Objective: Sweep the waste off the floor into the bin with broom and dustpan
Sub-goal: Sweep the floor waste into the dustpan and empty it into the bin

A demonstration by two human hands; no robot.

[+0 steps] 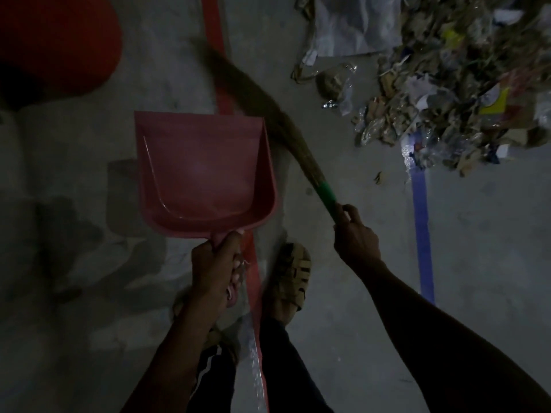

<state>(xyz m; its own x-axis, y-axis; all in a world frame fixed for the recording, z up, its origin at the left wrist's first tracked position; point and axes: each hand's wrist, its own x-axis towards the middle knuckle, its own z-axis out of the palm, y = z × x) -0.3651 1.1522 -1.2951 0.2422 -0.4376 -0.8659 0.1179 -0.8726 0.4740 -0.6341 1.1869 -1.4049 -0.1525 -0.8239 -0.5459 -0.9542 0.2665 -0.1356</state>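
A: The waste (453, 84) lies heaped on the floor (492, 248) at the upper right, ahead of the person and off to the right-hand side. Paper, wrappers, dry scraps, all in one loose pile, with a few strays at its near edge.

B: And the pan?

A: The dustpan (202, 171) is well apart from the pile, over to the left. It looks empty, with its open lip pointing away from the person and nothing lying against it.

B: Who has what?

A: The left hand (214, 269) is clenched round the dustpan's handle at the near end. The right hand (354, 234) grips the broom (268, 114) just below the green band, thumb and fingers curled round the stick.

B: Which way does the broom run?

A: Its long axis goes from the right hand up and to the left, so the bristles fan out past the pan's right wall and over a red strip (214, 40) on the floor. I'd say that's pointing away from the pile, not at it.

B: So the right hand is the nearer one?

A: Yes, the right hand sits between pan and pile. By my reading the broom head has to swing across to the far side of the heap, and the pan has to come right to meet it.

B: The bin?

A: A red rounded shape (59, 40) at the top left may be it; it's too dark to be sure.
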